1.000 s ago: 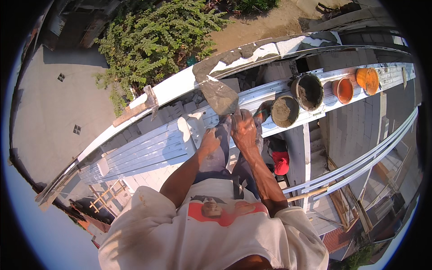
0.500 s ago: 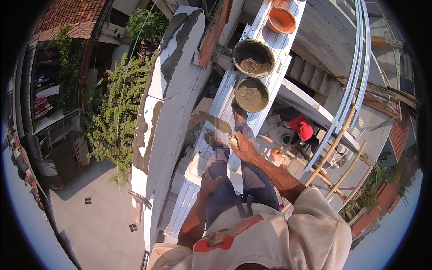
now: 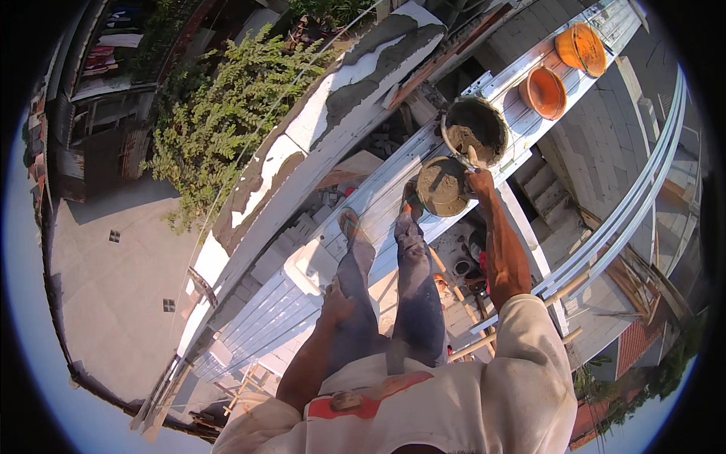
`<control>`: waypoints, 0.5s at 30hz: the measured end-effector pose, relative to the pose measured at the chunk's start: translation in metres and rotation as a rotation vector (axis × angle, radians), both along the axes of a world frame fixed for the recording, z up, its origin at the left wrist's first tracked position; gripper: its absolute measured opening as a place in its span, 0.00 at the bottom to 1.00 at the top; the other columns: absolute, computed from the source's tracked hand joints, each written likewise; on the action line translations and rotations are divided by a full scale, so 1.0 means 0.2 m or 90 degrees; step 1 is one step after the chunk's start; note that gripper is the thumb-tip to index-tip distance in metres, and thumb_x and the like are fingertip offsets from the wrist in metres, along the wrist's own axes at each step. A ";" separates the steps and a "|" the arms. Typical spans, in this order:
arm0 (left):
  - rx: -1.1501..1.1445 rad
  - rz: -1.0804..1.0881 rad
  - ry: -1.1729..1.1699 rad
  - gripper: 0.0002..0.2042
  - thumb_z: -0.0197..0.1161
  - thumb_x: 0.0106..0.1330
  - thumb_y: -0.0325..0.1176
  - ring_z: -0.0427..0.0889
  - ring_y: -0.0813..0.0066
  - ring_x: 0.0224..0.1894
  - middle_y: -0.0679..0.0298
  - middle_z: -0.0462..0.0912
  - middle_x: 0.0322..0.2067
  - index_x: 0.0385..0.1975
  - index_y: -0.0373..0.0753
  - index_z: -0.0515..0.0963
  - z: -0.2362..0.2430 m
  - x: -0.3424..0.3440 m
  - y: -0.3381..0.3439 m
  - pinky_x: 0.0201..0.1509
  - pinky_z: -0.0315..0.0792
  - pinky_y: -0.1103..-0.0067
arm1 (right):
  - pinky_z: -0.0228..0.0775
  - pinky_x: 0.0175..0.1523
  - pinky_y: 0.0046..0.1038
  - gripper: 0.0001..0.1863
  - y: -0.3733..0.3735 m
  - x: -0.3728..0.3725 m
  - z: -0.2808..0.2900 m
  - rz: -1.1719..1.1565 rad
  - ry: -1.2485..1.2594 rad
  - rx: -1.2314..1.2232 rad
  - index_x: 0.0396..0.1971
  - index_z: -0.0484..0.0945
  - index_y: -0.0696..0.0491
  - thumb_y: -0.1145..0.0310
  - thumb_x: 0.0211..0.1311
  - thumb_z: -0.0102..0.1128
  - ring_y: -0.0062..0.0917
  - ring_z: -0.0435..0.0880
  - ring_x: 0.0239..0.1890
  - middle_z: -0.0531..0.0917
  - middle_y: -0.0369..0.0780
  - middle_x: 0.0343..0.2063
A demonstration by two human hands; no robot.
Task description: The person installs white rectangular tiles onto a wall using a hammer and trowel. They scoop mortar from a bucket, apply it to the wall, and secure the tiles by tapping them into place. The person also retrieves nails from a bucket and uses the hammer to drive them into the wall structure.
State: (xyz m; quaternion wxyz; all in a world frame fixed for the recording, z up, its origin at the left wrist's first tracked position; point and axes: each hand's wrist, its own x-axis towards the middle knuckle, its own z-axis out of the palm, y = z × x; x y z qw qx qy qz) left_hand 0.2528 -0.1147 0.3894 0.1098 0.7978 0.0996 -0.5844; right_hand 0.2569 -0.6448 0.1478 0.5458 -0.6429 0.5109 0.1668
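Observation:
My right hand (image 3: 479,182) grips a trowel (image 3: 473,159) at the near mortar bucket (image 3: 440,193), by the rim of a second bucket with grey mortar (image 3: 473,132). My left hand (image 3: 335,301) is closed round my left leg above the knee. Both buckets sit on long white ribbed metal planks (image 3: 378,188), where my feet rest too. An orange bucket (image 3: 542,94) and a yellow-orange one (image 3: 581,51) stand farther along.
A white block wall (image 3: 268,178) with patchy mortar runs along the left, with a hammer (image 3: 203,286) on it. Leafy branches and a paved yard lie beyond. Below right, a co-worker in red (image 3: 481,263) is partly hidden. Bamboo poles and curved metal lengths (image 3: 628,219) cross there.
My right hand with the trowel has moved forward from over my legs to the mortar buckets. My left hand has drawn back to my leg. The view has turned.

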 end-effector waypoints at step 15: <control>-0.055 0.792 -0.176 0.27 0.60 0.56 0.37 0.80 0.45 0.60 0.40 0.83 0.53 0.57 0.33 0.79 -0.19 -0.82 0.40 0.64 0.73 0.62 | 0.70 0.67 0.45 0.59 1.02 -0.38 0.69 1.235 0.045 0.067 0.76 0.55 0.59 0.45 0.52 0.78 0.52 0.77 0.63 0.76 0.60 0.61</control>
